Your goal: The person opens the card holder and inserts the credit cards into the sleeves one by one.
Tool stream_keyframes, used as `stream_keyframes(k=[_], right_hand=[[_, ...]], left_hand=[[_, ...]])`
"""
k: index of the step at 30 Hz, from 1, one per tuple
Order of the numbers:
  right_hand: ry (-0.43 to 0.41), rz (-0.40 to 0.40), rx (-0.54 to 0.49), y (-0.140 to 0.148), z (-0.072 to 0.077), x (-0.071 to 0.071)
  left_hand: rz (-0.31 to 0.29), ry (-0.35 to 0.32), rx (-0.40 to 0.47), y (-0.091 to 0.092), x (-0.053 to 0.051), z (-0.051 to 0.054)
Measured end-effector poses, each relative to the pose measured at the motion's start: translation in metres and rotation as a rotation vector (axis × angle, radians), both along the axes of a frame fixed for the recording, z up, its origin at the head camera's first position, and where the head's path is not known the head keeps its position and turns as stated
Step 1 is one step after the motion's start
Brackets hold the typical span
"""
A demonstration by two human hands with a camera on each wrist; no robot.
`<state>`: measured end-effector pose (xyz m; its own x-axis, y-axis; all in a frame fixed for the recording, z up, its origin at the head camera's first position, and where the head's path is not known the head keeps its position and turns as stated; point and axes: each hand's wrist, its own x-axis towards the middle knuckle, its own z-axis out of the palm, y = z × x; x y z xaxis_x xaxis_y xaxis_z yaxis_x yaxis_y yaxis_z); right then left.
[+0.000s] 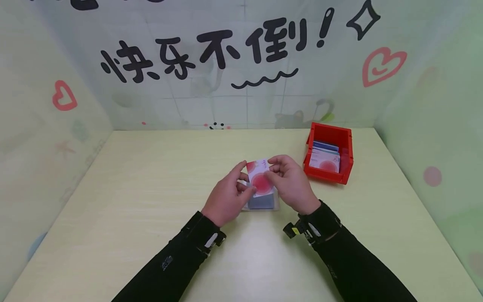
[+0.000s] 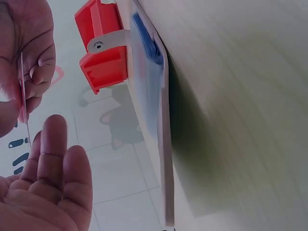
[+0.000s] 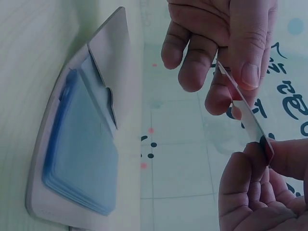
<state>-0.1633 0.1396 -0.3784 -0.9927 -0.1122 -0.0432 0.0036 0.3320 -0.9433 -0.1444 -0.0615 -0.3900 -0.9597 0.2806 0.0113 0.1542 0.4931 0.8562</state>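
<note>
A small white and pink card (image 1: 261, 178) with a large red-pink circle is held upright between the two hands. My left hand (image 1: 229, 195) pinches its left edge between thumb and fingers. From the other side, my right hand (image 1: 292, 182) pinches it, thumb across the front. Both wrist views show the card nearly edge-on. Just below the hands, an opened card holder (image 3: 108, 62) lies on the table, with a stack of clear bluish sleeves (image 3: 82, 154) inside. In the head view the card and hands cover most of this holder.
A red bin (image 1: 329, 178) stands to the right, behind the right hand, with several cards (image 1: 324, 159) in it. A strap with a metal snap (image 2: 108, 41) sticks out from the holder. Printed cloth walls (image 1: 241, 105) bound the pale wooden table (image 1: 151, 188).
</note>
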Motion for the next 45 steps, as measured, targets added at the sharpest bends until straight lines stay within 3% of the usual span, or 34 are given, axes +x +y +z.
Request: stream_keyframes(k=[11, 18, 23, 28, 34, 45], right_hand=[[-0.03, 0.056, 0.082, 0.005, -0.004, 0.001], [-0.005, 0.107, 0.318, 0.009, -0.011, 0.002], [-0.039, 0.156, 0.46, 0.012, -0.016, 0.001], [-0.092, 0.212, 0.538, 0.015, -0.016, 0.0], [-0.09, 0.286, 0.627, 0.014, -0.02, -0.004], [-0.133, 0.304, 0.692, 0.015, -0.027, 0.0]], left_hand=[[0.082, 0.0, 0.041, 0.002, -0.004, 0.0], [0.114, 0.007, -0.018, -0.002, -0.006, -0.003], [0.133, 0.003, -0.089, -0.006, -0.01, -0.01], [0.144, -0.01, -0.155, -0.009, -0.014, -0.014], [0.151, -0.03, -0.22, -0.016, -0.017, -0.015], [0.129, -0.072, -0.248, -0.018, -0.017, -0.022]])
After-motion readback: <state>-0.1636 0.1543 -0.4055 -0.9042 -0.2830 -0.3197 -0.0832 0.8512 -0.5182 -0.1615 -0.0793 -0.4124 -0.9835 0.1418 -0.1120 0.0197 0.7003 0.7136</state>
